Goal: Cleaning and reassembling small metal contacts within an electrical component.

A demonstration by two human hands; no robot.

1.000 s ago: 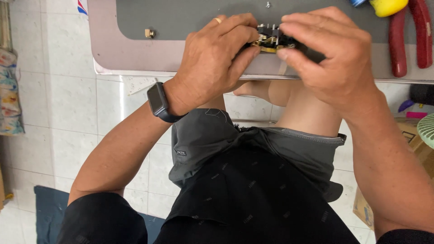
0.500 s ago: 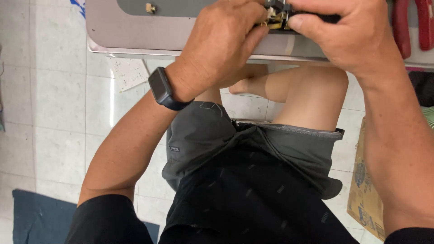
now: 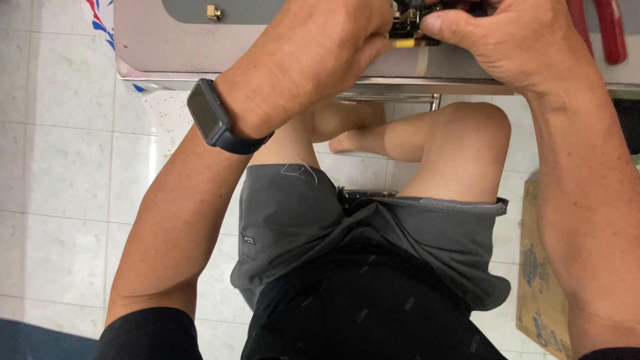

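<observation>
- Fingers of both hands are closed together on one small dark part with brass-coloured metal pieces and a short yellow piece; the left hand pinches it from the left side and the right hand clamps it from the right, with the right thumb pressing on its near edge.
- Both grips meet at the top of the view, so the part is mostly covered and I cannot tell its full shape.
- Its place is over the near part of the grey surface, a little back from the metal edge; whether it rests on the surface or is lifted slightly, I cannot tell.
- It seems light, because fingertips alone carry it, and stiff, because it does not bend between the two hands.
- Small metal pieces like these are probably delicate and can be sharp or slippery, so I think the dark body is the better place to hold, not the brass-coloured pieces.
- Because it is so small, I judge that a fingertip pinch on two opposite sides gives more control than a whole-hand grip.
- On the left wrist sits a dark watch.
- A small brass-coloured piece lies alone on the surface, well apart to the left.
- Red tool handles lie on the surface just beside the right hand.
- Below the surface are the person's bare knees, grey shorts and a white tiled floor.
</observation>
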